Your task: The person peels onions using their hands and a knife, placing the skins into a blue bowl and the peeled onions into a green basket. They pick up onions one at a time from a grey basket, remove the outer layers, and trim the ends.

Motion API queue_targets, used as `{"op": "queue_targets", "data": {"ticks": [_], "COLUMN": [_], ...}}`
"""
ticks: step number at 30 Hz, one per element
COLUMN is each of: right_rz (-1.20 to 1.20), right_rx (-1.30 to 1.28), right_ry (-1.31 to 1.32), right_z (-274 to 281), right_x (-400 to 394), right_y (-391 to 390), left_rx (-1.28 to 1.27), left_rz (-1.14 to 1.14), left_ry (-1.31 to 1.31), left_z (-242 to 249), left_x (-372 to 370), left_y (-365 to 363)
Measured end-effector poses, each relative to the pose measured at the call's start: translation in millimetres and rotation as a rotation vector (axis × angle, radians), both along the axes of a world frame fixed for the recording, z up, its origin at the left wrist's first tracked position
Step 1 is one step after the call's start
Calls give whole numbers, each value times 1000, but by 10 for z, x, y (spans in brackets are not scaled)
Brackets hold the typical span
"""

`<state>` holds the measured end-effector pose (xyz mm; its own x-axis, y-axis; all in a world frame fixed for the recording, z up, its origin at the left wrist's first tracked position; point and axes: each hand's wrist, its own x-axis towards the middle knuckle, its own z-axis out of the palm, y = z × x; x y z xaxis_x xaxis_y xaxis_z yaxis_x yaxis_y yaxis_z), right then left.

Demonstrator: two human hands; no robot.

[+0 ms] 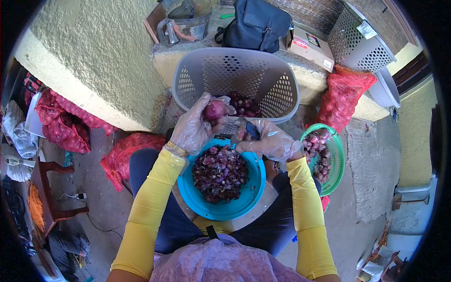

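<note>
My left hand (195, 123), in a clear plastic glove, is closed round a red onion (214, 110) above the near side of a grey perforated basket (236, 55). To its right my right hand (265, 137), also gloved, grips a knife with a dark handle (252, 130); something small and reddish shows at its fingers. Between and below both hands stands a blue basin (225, 216) holding a heap of onion peelings and scraps (220, 173). Several red onions (244, 105) lie at the bottom of the grey basket.
A green basket (339, 164) of small onions stands at the right, with a red net sack (345, 96) behind it. More red sacks (134, 152) lie at the left. A black bag (256, 26), a box (310, 46) and a bucket (189, 21) sit on the ledge behind.
</note>
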<state>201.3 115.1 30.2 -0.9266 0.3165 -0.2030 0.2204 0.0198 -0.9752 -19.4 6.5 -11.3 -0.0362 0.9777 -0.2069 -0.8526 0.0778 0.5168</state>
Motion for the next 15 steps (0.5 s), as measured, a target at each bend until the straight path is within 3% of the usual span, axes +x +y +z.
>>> {"op": "queue_targets", "data": {"ticks": [5,10,15], "right_rz": [-32,-300,-297], "right_rx": [-10,74,185], "right_ry": [-108,65,237], "right_z": [-24,-121,-230], "right_x": [-2,-73,-94], "right_y": [49,61,134], "left_rx": [-43,50,35], "left_rz": [65,1,26], "left_ry": [53,154,268], "left_z": [50,31,71], "left_x": [69,91,152], "left_y": [3,-6,-15]}}
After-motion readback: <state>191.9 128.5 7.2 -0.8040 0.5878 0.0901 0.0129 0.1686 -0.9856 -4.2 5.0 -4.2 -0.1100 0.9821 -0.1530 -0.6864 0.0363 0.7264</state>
